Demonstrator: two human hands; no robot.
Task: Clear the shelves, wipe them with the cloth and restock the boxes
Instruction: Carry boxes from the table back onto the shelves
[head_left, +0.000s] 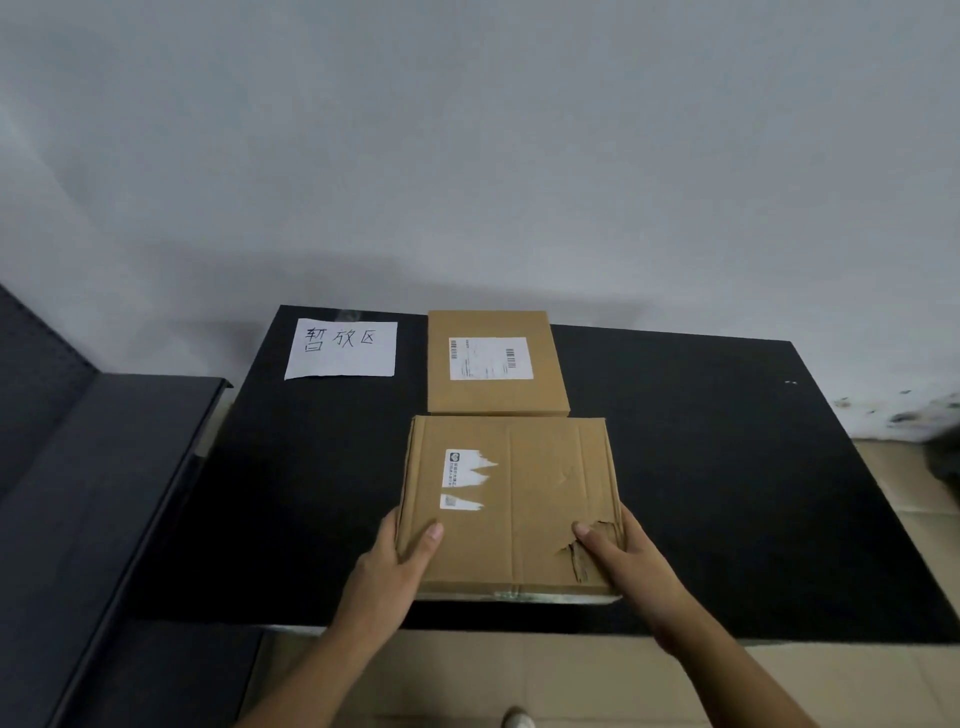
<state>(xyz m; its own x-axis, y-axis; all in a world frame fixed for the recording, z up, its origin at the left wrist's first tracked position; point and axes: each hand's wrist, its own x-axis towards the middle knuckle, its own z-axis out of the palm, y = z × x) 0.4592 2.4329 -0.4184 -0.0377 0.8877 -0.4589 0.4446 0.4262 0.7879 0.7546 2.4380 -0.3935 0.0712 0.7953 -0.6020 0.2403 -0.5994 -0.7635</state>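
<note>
A flat cardboard box (519, 493) with torn white label remnants and a ripped front right corner lies on the black table (727, 493), near its front edge. My left hand (397, 556) grips its front left corner, thumb on top. My right hand (621, 556) grips the torn front right corner, thumb on top. Just behind it, almost touching, lies a second flat cardboard box (493, 400) with a white shipping label, close to the wall.
A white paper sign (341, 348) with handwritten characters lies at the table's back left. A dark shelf unit (78, 493) stands to the left. Flattened cardboard (467, 675) covers the floor in front and to the right. A grey wall rises behind.
</note>
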